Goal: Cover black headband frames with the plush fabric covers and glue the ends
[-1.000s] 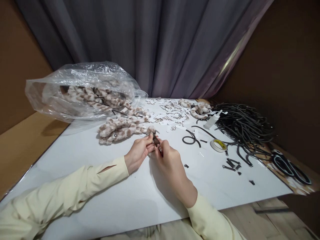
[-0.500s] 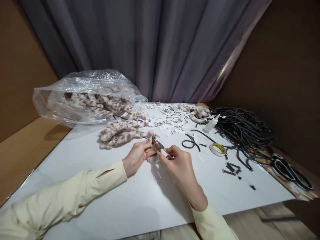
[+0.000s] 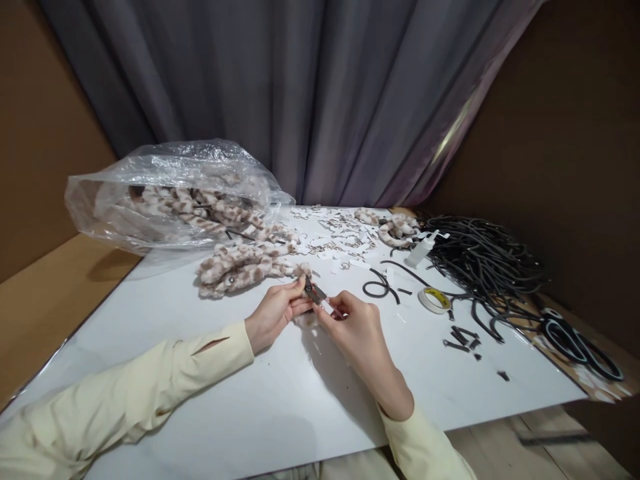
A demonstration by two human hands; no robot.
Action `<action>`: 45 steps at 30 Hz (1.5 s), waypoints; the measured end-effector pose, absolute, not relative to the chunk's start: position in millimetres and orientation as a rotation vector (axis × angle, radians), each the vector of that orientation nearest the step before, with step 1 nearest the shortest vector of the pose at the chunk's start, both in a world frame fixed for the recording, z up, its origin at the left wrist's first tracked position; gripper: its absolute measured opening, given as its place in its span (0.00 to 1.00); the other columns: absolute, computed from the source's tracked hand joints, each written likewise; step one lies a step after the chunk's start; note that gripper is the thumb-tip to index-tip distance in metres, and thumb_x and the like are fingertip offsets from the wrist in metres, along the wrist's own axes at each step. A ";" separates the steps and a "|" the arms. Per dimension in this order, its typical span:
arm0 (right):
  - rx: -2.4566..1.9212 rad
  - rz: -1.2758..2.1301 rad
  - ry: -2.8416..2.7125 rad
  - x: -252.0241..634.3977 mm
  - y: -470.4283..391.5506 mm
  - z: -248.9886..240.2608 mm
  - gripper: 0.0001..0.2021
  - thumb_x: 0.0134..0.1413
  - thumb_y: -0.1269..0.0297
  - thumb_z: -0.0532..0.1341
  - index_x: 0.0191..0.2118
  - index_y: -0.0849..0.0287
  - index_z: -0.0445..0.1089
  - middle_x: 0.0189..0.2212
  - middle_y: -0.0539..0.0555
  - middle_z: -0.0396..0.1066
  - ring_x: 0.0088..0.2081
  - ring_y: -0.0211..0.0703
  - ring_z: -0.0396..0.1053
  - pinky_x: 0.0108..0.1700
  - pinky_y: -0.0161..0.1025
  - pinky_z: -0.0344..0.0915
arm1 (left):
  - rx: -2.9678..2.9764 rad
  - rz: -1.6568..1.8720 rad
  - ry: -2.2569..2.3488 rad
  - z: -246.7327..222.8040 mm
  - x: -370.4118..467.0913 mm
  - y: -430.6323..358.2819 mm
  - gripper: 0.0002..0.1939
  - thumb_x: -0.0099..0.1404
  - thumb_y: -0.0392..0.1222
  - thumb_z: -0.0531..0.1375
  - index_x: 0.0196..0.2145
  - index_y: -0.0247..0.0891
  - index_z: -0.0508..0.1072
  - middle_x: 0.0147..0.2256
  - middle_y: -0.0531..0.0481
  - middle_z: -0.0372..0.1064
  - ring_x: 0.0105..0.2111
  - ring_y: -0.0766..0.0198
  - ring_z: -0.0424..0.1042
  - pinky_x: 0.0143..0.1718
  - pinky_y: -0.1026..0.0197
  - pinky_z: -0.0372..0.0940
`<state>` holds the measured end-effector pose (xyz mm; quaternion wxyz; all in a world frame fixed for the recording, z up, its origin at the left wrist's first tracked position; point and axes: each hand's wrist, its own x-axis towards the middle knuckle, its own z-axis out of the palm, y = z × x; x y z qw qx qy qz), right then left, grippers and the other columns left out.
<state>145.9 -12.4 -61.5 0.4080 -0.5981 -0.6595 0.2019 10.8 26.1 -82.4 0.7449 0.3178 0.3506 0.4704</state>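
My left hand (image 3: 276, 312) is closed, thumb against fingers, on the end of a plush tube (image 3: 302, 269) with a brown-spotted pale pile. A dark tip shows at this pinch. My right hand (image 3: 353, 327) is closed on a narrow dark-grey and white piece (image 3: 326, 305) that slants up to the left hand's fingertips; its exact kind is too small to tell. Both hands nearly meet above the table. More spotted plush hangs beneath the fingers, partly hidden. Left of the hands lies a bundle of spotted plush tubes (image 3: 235, 272).
A clear plastic bag (image 3: 125, 167) with plush pieces lies at the back left. Small metal rings and white bits (image 3: 345, 233) cover the back middle. To the right are a squeeze bottle (image 3: 421, 250), a tape roll (image 3: 435, 300), black cords (image 3: 490, 260), cut cord pieces (image 3: 463, 337) and scissors (image 3: 575, 340).
The narrow piece in my right hand has turned slightly, and more of its white part shows. Both hands stay in nearly the same place.
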 end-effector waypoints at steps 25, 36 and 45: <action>-1.457 0.419 -1.812 136.7 -14.5 -71.4 0.09 0.53 0.67 0.52 0.24 0.57 0.54 0.16 0.47 0.61 0.17 0.33 0.55 0.21 0.31 0.50 | 0.558 1.052 0.826 -75.9 17.7 25.1 0.09 0.66 0.34 0.52 0.31 0.32 0.71 0.31 0.46 0.72 0.36 0.64 0.72 0.41 0.64 0.67; -1.494 0.344 -1.783 135.6 -13.0 -72.4 0.07 0.51 0.67 0.53 0.23 0.58 0.57 0.15 0.48 0.61 0.16 0.34 0.56 0.20 0.31 0.49 | 0.616 1.071 0.788 -79.3 17.9 25.5 0.07 0.64 0.37 0.55 0.32 0.31 0.71 0.31 0.45 0.73 0.35 0.63 0.73 0.40 0.64 0.67; -1.535 0.462 -1.619 148.7 -20.1 -66.4 0.10 0.45 0.62 0.57 0.19 0.58 0.58 0.13 0.47 0.60 0.15 0.33 0.56 0.19 0.30 0.52 | 0.592 1.057 0.802 -75.2 13.8 23.2 0.10 0.63 0.37 0.55 0.36 0.28 0.72 0.34 0.39 0.74 0.33 0.63 0.74 0.37 0.65 0.70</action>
